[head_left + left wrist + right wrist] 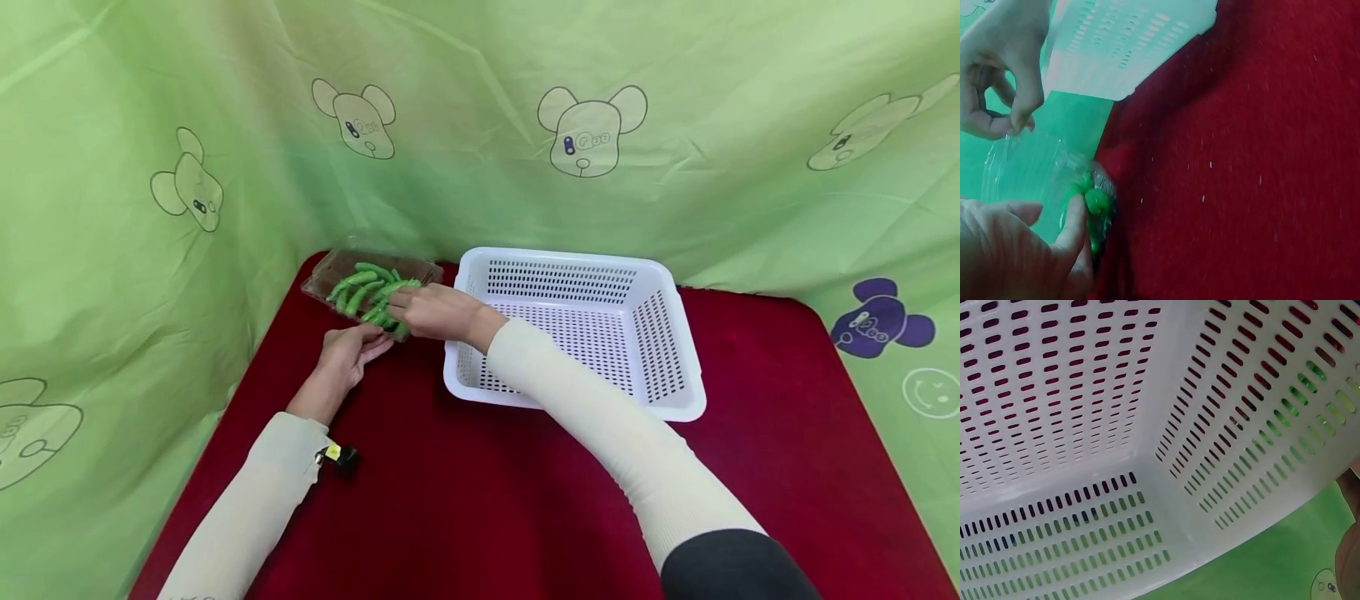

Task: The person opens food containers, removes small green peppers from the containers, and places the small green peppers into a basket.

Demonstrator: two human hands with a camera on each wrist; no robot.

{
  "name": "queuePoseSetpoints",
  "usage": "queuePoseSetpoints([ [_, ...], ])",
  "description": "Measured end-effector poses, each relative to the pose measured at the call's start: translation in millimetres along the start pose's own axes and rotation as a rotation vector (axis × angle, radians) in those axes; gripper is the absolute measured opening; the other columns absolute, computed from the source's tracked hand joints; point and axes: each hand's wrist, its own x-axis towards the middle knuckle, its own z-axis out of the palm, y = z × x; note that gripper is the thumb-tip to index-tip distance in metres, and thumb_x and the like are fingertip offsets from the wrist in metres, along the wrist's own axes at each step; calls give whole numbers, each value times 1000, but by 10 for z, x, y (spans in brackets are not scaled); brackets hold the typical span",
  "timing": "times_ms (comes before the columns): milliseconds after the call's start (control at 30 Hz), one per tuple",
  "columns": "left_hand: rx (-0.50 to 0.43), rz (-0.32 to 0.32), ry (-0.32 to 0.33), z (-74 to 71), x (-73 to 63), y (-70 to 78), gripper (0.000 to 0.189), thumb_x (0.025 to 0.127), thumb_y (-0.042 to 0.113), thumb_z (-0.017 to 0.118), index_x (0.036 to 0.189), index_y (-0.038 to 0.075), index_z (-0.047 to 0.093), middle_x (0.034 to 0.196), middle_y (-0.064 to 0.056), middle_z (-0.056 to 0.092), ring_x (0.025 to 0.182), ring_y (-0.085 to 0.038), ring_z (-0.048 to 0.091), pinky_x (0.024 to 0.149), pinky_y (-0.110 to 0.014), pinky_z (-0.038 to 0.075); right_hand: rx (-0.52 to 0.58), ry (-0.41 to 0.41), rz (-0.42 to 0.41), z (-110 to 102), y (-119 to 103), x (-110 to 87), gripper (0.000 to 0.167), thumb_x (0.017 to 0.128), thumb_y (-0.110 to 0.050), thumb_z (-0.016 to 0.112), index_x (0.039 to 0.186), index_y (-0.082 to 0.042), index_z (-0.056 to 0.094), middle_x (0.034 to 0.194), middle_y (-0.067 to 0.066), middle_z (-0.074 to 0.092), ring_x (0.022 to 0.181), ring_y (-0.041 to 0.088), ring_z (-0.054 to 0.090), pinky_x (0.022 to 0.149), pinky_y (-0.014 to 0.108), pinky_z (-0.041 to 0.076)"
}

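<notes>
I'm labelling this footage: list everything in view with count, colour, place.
table: 1, red, foreground
box: 1, clear, table's far left
vegetables: several, green, in the box
basket: 1, white, right of the box
curtain: count unclear, green, behind and beside table
printed faces: several, mostly pale, curtain
wrist device: 1, black and yellow, left wrist
sleeves: 2, white, forearms
outer sleeve: 1, black, right arm
left hand: 1, bare, box's near edge
right hand: 1, bare, box's right end
</notes>
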Motion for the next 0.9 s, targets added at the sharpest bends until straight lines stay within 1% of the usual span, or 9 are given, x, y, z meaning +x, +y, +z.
queuePoseSetpoints([
  [133, 98, 85, 59, -40, -35, 45, 65, 101, 8, 56, 154, -4, 19, 149, -21, 40, 113, -21, 67, 110, -32, 52, -20, -51, -20, -27, 24, -18, 21, 97, -2, 51, 107, -11, 68, 115, 2, 69, 110, 19, 66, 74, 28, 60],
  [200, 139, 131, 119, -81, -58, 89, 83, 102, 13, 55, 160, 3, -3, 164, -18, 17, 136, -24, 51, 119, -31, 42, -29, -75, -43, -45, 36, -22, 22, 96, 0, 52, 107, -12, 68, 113, 2, 69, 107, 19, 66, 71, 27, 59],
  [233, 164, 155, 163, -105, -64, 117, 85, 101, 15, 54, 160, 6, -7, 167, -16, 9, 143, -25, 42, 121, -31, 37, -29, -84, -55, -51, 46, -22, 23, 96, 0, 52, 106, -12, 68, 110, 1, 68, 104, 18, 65, 70, 27, 58],
  [367, 388, 297, 317, -233, -50, 259, 76, 100, 22, 51, 162, 11, 8, 168, -14, 8, 153, -26, 19, 123, -34, 25, 18, -112, -82, -74, 87, -29, 25, 94, 3, 52, 103, -12, 69, 106, 2, 66, 95, 18, 63, 66, 28, 55],
  [433, 541, 392, 332, -303, -22, 347, 67, 101, 21, 48, 161, 12, 21, 165, -17, 17, 154, -29, 20, 125, -40, 26, 55, -132, -85, -89, 108, -31, 27, 94, 4, 51, 103, -12, 70, 106, 2, 66, 93, 18, 62, 66, 29, 54],
  [533, 742, 505, 252, -399, 18, 486, 62, 104, 20, 43, 163, 11, 24, 167, -21, 20, 155, -36, 19, 127, -50, 24, 84, -170, -98, -112, 137, -26, 29, 93, 6, 52, 106, -12, 72, 108, 3, 66, 95, 19, 63, 68, 31, 55],
  [667, 985, 565, 121, -506, 79, 624, 64, 107, 30, 43, 163, 7, 22, 170, -23, 12, 157, -44, 12, 126, -62, 20, 77, -207, -117, -137, 168, -8, 30, 93, 6, 54, 108, -12, 72, 112, 4, 66, 102, 22, 64, 73, 31, 57],
  [800, 1167, 560, 14, -591, 146, 669, 71, 109, 40, 45, 163, 4, 16, 172, -22, 0, 157, -48, 6, 125, -67, 17, 65, -241, -84, -139, 199, 6, 28, 94, 4, 55, 106, -13, 74, 114, 4, 66, 106, 23, 63, 74, 32, 58],
  [900, 1209, 517, -49, -597, 144, 659, 72, 110, 40, 44, 162, 0, 14, 171, -21, -3, 156, -47, 6, 125, -65, 19, 37, -277, -4, -151, 205, 11, 27, 96, 2, 56, 105, -14, 75, 115, 4, 67, 104, 23, 64, 75, 33, 59],
])
